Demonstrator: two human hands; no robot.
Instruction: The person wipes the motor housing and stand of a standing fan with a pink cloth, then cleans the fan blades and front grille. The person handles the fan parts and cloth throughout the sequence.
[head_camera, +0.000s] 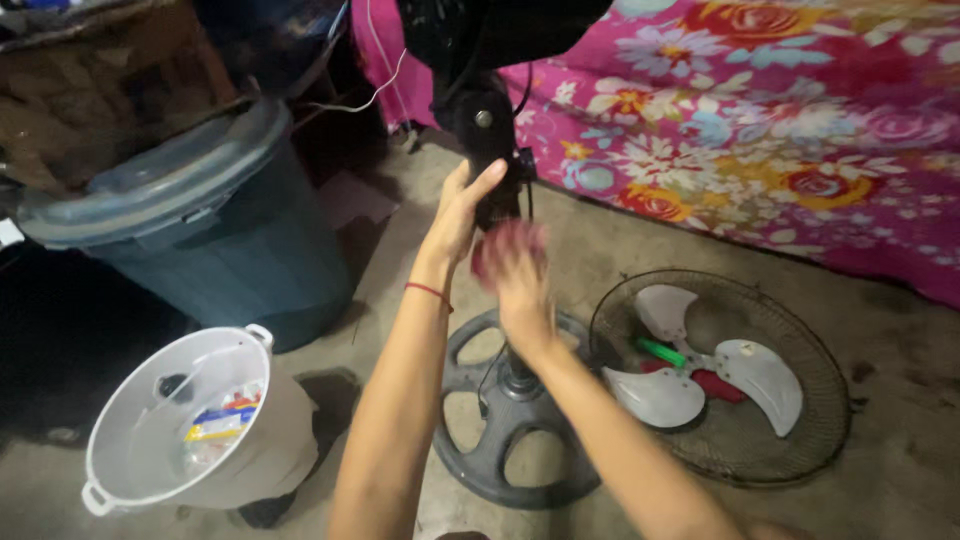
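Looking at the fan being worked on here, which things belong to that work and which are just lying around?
In hand:
left hand on the black fan neck
right hand, blurred, beside it
round fan base
wire grille with white fan blade on it

Lying about:
white bucket
grey bin
floral cloth

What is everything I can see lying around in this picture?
Fan stand column: one, black, upright at top centre.
Round fan base: one, dark grey, spoked, on the floor below the column.
Fan grille: one, dark wire, flat on the floor at right.
Fan blade: one, pale grey, three-lobed, lying in the grille.
Lidded bin: one, blue-grey, at left.
Bucket: one, white, lower left, small items inside.
Flowered cloth: one, pink, upper right.
White cord: one, upper centre.
Red wrist thread: one, on the left wrist.
Left hand: touching the column.
Right hand: blurred, beside the column.
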